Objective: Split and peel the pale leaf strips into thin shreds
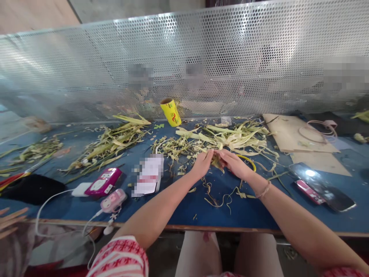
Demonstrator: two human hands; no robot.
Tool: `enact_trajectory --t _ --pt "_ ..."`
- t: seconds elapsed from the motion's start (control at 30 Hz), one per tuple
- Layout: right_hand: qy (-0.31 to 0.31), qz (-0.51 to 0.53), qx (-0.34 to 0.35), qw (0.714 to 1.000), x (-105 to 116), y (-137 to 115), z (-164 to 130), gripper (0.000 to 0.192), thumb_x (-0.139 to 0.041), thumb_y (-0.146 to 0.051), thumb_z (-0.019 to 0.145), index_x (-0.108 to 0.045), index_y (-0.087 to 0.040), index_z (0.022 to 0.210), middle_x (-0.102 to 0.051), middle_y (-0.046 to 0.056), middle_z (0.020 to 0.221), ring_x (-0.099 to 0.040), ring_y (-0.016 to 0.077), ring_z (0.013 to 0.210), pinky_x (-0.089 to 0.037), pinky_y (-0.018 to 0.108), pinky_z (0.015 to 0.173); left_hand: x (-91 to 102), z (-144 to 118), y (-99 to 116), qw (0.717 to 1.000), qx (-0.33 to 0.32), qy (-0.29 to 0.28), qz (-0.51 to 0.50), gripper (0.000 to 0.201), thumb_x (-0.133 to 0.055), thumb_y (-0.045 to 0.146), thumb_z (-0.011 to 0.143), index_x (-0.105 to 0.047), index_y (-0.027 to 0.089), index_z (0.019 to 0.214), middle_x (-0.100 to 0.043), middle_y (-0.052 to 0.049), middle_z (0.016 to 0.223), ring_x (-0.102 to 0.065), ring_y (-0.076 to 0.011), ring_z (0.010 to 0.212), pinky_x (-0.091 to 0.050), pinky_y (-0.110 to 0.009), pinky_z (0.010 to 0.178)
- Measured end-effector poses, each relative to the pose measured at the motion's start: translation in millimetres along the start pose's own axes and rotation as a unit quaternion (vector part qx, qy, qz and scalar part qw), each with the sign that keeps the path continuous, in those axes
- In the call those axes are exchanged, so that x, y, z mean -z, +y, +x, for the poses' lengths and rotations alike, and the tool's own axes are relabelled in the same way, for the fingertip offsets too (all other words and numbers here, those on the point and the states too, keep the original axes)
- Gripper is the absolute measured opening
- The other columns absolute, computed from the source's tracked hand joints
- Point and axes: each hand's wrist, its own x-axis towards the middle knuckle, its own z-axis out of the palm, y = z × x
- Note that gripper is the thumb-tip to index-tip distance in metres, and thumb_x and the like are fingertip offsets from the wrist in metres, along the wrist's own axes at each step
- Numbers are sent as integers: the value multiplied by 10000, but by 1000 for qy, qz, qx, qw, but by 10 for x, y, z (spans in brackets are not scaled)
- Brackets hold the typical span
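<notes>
Two hands meet over the middle of the blue worktop (184,215), fingertips pinched together on a small bundle of pale green leaf strips (216,161). The left hand (202,163) curls in from one side, the right hand (235,163) from the other, and both close on that same little piece, held low, just above the worktop, so the loose ends can trail down. Behind the bundle lies the big heap of leaf strips (230,138), near enough, I'd judge, that fresh material sits within easy reach. Curly offcuts (220,196) litter the worktop on the near side of the bundle, right under the wrists, as if trimmings simply drop where the work goes on. A yellow ring (250,161) peeks out just beside the right hand, partly hidden by it. Farther back from the bundle a yellow roll (171,112) leans near the perforated metal screen (201,57). Off to the left of the bundle sit a white card (150,175), a magenta device (103,182) and a pink gadget (113,200) with white cables, parked clear of the leaf mess. To the right of the bundle lie a dark phone (325,188) and cardboard sheets (291,132), also kept out of the working patch. A second pile of strips (109,142) waits farther left.
</notes>
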Motion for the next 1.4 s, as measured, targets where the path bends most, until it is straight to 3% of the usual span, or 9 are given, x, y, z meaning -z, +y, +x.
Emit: enact_trajectory --t 0.13,0.27,0.43,0.63,0.87,0.97,1.1,1.3,1.4 --pt "93 -155 17 983 29 -15 39 210 -457 -363 873 -583 -198 908 -556 7 715 -518 152 646 -443 308 637 10 3 14 995 -54 41 76 463 -336 469 929 -342 202 550 -398 10 527 -418 -124 544 -365 -285 594" --pt "88 -271 41 958 68 -16 75 174 -468 -315 847 -563 -202 757 -581 29 716 -536 177 693 -424 331 688 2 6 38 986 -112 19 119 415 -323 411 940 -337 201 582 -422 4 587 -430 -132 597 -356 -288 627" --pt "98 -206 7 974 95 36 124 357 -442 -451 859 -545 -207 620 -573 24 664 -545 183 712 -436 340 731 -27 -4 46 975 -164 -6 153 347 -344 311 925 -337 199 597 -447 -10 653 -451 -147 667 -369 -302 697" --pt "170 -84 16 982 118 74 157 399 -525 -566 809 -686 -201 801 -645 47 798 -573 208 871 -456 333 784 -24 -24 52 981 -155 -56 105 322 -337 280 917 -332 199 606 -422 7 616 -433 -135 626 -355 -289 665" --pt "219 -167 71 959 133 -37 126 324 -522 -362 839 -662 -196 1080 -654 64 944 -571 182 805 -480 316 712 -40 -23 102 992 -94 -41 78 243 -416 275 879 -393 198 649 -388 35 552 -413 -121 551 -301 -269 567" --pt "202 -231 142 941 127 -92 80 421 -459 -247 869 -555 -219 1277 -621 95 1098 -595 192 879 -499 348 801 -46 -18 114 994 -88 -17 68 216 -455 247 856 -420 190 650 -419 35 560 -425 -116 559 -299 -261 560" --pt "120 -321 233 910 131 -110 26 536 -306 -121 897 -462 -267 1389 -519 116 1251 -586 179 936 -470 382 918 -57 -3 91 996 -81 -12 45 174 -472 272 855 -464 186 704 -430 41 553 -408 -107 531 -285 -253 525" --pt "49 -338 228 912 155 -84 7 449 -326 -194 933 -582 -280 1292 -518 90 947 -529 219 915 -479 424 851 -65 24 65 997 -71 -4 39 126 -505 218 805 -480 178 688 -420 40 557 -411 -104 538 -291 -252 523" --pt "50 -323 213 921 142 -117 -11 396 -350 -283 952 -619 -263 1242 -509 86 934 -516 220 902 -469 423 852 -69 35 51 997 -68 9 29 64 -528 212 793 -520 169 747 -445 38 587 -426 -105 550 -316 -254 532"
